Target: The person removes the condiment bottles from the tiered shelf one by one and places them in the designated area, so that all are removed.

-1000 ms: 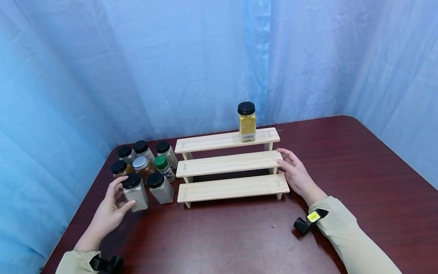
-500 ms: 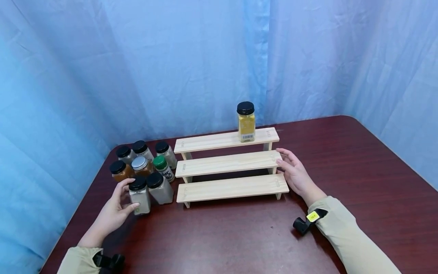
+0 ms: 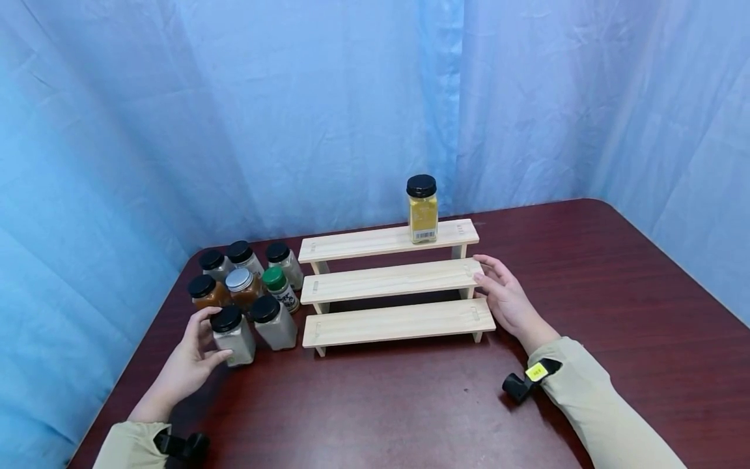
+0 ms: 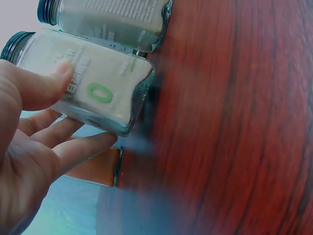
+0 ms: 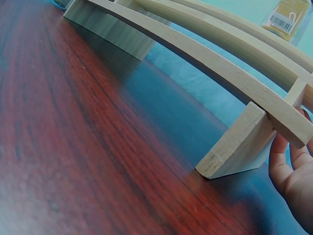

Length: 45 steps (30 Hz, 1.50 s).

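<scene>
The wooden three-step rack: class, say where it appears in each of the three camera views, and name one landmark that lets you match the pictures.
Head view: the wooden three-step rack stands mid-table, at the picture's centre.
Left wrist view: not in it.
Right wrist view: its steps sweep from upper left to the right edge, one foot lower right.
Shared landmark: the yellow spice jar on the top step, seen upper right in the right wrist view.

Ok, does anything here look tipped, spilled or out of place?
Nothing spilled or broken. The pale spice jar in the left hand leans slightly, its base seemingly partly off the table. The yellow jar stands alone, upright, on the rack.
</scene>
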Each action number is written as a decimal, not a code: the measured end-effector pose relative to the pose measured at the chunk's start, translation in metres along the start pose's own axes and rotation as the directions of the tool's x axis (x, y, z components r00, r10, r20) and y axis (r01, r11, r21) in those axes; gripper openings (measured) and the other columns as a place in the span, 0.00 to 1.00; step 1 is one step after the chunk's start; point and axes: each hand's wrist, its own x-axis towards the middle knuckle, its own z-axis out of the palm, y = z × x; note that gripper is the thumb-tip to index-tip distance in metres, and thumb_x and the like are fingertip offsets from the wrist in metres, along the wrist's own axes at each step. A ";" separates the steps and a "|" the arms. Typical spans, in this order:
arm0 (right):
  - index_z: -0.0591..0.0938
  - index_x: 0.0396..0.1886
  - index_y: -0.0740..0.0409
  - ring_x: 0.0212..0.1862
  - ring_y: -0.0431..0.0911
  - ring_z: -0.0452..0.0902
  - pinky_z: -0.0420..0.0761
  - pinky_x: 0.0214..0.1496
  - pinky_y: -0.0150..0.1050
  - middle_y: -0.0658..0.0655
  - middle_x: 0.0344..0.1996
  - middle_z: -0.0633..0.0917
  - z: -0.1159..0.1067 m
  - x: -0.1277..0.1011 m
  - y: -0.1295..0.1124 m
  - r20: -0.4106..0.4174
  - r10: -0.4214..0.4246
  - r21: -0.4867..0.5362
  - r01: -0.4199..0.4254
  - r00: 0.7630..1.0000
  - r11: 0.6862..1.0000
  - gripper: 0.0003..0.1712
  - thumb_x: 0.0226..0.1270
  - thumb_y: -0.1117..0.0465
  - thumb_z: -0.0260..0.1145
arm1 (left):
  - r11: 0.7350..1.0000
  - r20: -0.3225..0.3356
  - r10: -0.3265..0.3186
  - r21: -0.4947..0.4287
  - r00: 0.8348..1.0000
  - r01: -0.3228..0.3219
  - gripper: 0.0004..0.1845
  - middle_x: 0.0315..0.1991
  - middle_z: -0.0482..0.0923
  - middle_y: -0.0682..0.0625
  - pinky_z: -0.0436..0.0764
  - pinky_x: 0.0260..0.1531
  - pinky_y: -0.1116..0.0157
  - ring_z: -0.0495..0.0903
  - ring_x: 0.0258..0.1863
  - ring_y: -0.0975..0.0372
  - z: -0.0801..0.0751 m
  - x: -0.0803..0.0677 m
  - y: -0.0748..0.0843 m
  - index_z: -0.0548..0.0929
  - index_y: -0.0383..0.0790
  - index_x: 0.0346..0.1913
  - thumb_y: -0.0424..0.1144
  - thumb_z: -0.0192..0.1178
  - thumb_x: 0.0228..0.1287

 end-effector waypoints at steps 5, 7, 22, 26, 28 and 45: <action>0.70 0.55 0.41 0.47 0.34 0.74 0.74 0.47 0.31 0.41 0.48 0.75 0.000 -0.001 0.000 0.002 -0.004 0.004 0.004 1.000 1.000 0.15 0.73 0.63 0.52 | 1.000 -0.017 0.020 -0.015 1.000 -0.021 0.43 0.59 0.65 0.30 0.84 0.40 0.63 0.77 0.51 0.65 -0.001 0.000 -0.005 0.45 0.39 0.69 0.20 0.59 0.58; 0.70 0.54 0.40 0.47 0.34 0.74 0.74 0.47 0.31 0.41 0.48 0.75 0.000 -0.001 0.000 0.000 -0.002 0.001 0.002 1.000 1.000 0.15 0.73 0.63 0.52 | 0.999 -0.018 0.028 -0.036 0.999 -0.029 0.43 0.59 0.65 0.30 0.83 0.38 0.69 0.72 0.47 0.79 -0.001 0.000 -0.005 0.46 0.39 0.69 0.20 0.59 0.57; 0.70 0.56 0.43 0.48 0.35 0.73 0.73 0.48 0.32 0.41 0.47 0.75 -0.001 -0.002 0.005 -0.009 0.003 0.003 -0.003 1.000 1.000 0.16 0.73 0.63 0.52 | 0.995 -0.007 0.045 -0.084 0.999 -0.045 0.43 0.58 0.65 0.29 0.80 0.34 0.76 0.66 0.44 0.89 0.000 0.007 -0.008 0.48 0.38 0.69 0.17 0.58 0.56; 0.68 0.59 0.47 0.48 0.35 0.73 0.73 0.47 0.32 0.41 0.47 0.75 -0.001 -0.003 0.005 -0.012 -0.001 0.007 0.001 1.000 1.000 0.17 0.73 0.63 0.52 | 0.995 -0.009 0.046 -0.094 0.999 -0.047 0.43 0.58 0.65 0.29 0.80 0.34 0.76 0.66 0.45 0.89 0.000 0.009 -0.008 0.48 0.38 0.69 0.16 0.58 0.56; 0.69 0.58 0.47 0.48 0.35 0.73 0.73 0.47 0.32 0.42 0.47 0.75 -0.001 -0.003 0.005 -0.012 -0.002 0.009 0.002 1.000 1.000 0.17 0.73 0.63 0.52 | 0.994 -0.008 0.047 -0.096 0.999 -0.047 0.43 0.58 0.65 0.29 0.80 0.35 0.76 0.66 0.45 0.89 0.000 0.010 -0.008 0.48 0.38 0.69 0.16 0.57 0.56; 0.69 0.55 0.41 0.49 0.35 0.72 0.72 0.49 0.32 0.41 0.49 0.74 -0.002 0.001 0.001 0.002 -0.002 -0.024 0.002 1.000 1.000 0.15 0.73 0.62 0.52 | 0.997 -0.041 0.041 -0.068 0.998 -0.044 0.36 0.56 0.68 0.32 0.79 0.34 0.78 0.69 0.41 0.85 -0.007 0.011 -0.001 0.55 0.35 0.68 0.21 0.59 0.59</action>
